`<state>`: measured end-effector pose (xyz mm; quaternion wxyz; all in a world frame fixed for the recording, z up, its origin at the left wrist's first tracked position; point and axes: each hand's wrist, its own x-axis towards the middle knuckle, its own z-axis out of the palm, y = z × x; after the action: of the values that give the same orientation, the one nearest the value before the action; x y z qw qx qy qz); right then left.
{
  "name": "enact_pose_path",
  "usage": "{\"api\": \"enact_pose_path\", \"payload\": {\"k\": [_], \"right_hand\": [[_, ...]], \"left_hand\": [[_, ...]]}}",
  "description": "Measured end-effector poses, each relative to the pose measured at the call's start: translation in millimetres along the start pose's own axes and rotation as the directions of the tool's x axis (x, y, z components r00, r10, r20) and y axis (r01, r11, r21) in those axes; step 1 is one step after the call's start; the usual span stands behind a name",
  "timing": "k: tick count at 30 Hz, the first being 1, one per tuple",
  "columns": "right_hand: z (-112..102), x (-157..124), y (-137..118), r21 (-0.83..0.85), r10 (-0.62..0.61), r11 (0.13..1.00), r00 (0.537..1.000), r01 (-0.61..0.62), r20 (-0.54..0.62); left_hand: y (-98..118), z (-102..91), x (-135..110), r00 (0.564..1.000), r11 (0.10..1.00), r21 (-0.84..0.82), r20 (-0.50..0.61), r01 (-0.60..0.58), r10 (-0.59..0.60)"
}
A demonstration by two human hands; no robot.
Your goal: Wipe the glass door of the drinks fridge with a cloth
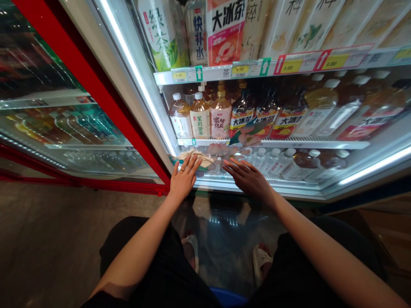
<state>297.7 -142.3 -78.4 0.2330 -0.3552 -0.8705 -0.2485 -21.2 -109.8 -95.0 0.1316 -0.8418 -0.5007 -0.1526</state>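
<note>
My left hand (pixel 183 177) lies with fingers spread on a pale cloth (pixel 195 157), pressing it against the lower part of a fridge's glass door (pixel 359 141). A ring shows on one finger. My right hand (pixel 248 176) rests flat on the same glass just to the right, fingers stretched out, holding nothing. Reflections of both hands show in the glass above them. Behind the glass stand tea bottles (pixel 210 116) on a shelf, with more bottles lying on the lowest shelf.
A red door frame (pixel 96 85) runs diagonally on the left, with a second fridge of drinks beyond it. Price tags (pixel 290 64) line the upper shelf edge. My knees in dark clothing and sandalled feet (pixel 192 250) are below, on a grey floor.
</note>
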Motion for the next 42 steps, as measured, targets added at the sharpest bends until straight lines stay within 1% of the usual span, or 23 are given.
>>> {"api": "enact_pose_path", "payload": {"k": [2,4,6,7,8,11,13,15,18,20,22,24,26,28,30,33,35,38,40,42], "right_hand": [[0,2,-1,-0.004,0.000,1.000,1.000,0.000,0.001],[-1,3,-2,-0.018,-0.001,1.000,1.000,0.001,-0.006],[-1,4,-2,-0.031,-0.006,1.000,1.000,0.005,-0.013],[0,5,-2,-0.034,-0.010,0.999,1.000,0.009,-0.017],[1,5,-2,-0.036,-0.014,0.999,1.000,0.013,-0.021],[4,5,-2,-0.039,-0.022,0.999,0.999,0.021,-0.036],[6,6,-3,-0.035,-0.023,0.999,0.999,0.021,-0.037],[7,6,-3,-0.028,-0.021,0.999,0.999,0.021,-0.033],[7,7,-3,-0.032,-0.018,0.999,1.000,0.017,-0.024],[7,8,-3,-0.039,-0.024,0.999,1.000,0.023,-0.016],[8,9,-4,-0.037,-0.035,0.999,0.999,0.035,-0.011],[9,10,-5,-0.031,-0.046,0.998,0.999,0.045,-0.019],[10,12,-6,-0.035,-0.056,0.998,0.998,0.054,-0.036],[11,15,-7,-0.044,-0.063,0.997,0.997,0.061,-0.048],[12,19,-8,-0.047,-0.069,0.997,0.996,0.066,-0.056],[12,26,-11,-0.036,-0.066,0.997,0.995,0.064,-0.071],[14,31,-14,-0.018,-0.057,0.998,0.995,0.056,-0.087],[16,40,-20,0.009,-0.049,0.999,0.992,0.050,-0.116],[18,46,-24,0.022,-0.052,0.998,0.991,0.055,-0.123],[20,51,-29,0.039,-0.053,0.998,0.992,0.057,-0.114]], "left_hand": [[-6,-4.2,2,1.000,1.000,-0.001,0.002,0.012,-0.012],[-12,-7.1,3,0.996,0.997,0.006,-0.033,0.081,-0.081],[-14,-6.4,2,0.987,0.989,0.015,-0.062,0.146,-0.145],[-13,-4.7,1,0.988,0.989,0.018,-0.059,0.144,-0.143],[-11,-2.6,0,0.993,0.993,0.020,-0.043,0.113,-0.113],[-6,2.9,-1,0.999,0.999,0.011,0.022,-0.039,0.039],[-6,2.5,0,0.996,0.996,0.002,0.025,-0.089,0.089],[-10,-0.7,3,0.998,0.998,0.001,-0.019,-0.061,0.061],[-14,-5.3,7,0.993,0.998,0.000,-0.108,0.057,-0.057],[-12,-5.2,7,0.987,0.995,-0.004,-0.128,0.097,-0.097],[-6,-3.0,8,0.993,0.998,-0.004,-0.102,0.055,-0.055],[0,-1.3,9,0.998,1.000,0.000,-0.057,-0.030,0.030],[4,-2.5,14,0.994,0.994,-0.001,-0.024,-0.111,0.111],[3,-6.4,19,0.988,0.988,-0.005,-0.018,-0.155,0.155],[0,-10.6,22,0.989,0.990,-0.001,-0.040,-0.140,0.140],[-4,-11.1,19,0.996,0.999,0.015,-0.086,-0.030,0.032],[-3,-6.7,14,0.996,1.000,0.025,-0.083,0.012,-0.010],[-2,0.8,7,0.998,0.998,0.039,-0.010,-0.058,0.058],[-5,2.1,5,0.995,0.995,0.041,0.025,-0.094,0.093],[-12,0.5,3,0.999,0.998,0.037,0.010,-0.054,0.053]]}}
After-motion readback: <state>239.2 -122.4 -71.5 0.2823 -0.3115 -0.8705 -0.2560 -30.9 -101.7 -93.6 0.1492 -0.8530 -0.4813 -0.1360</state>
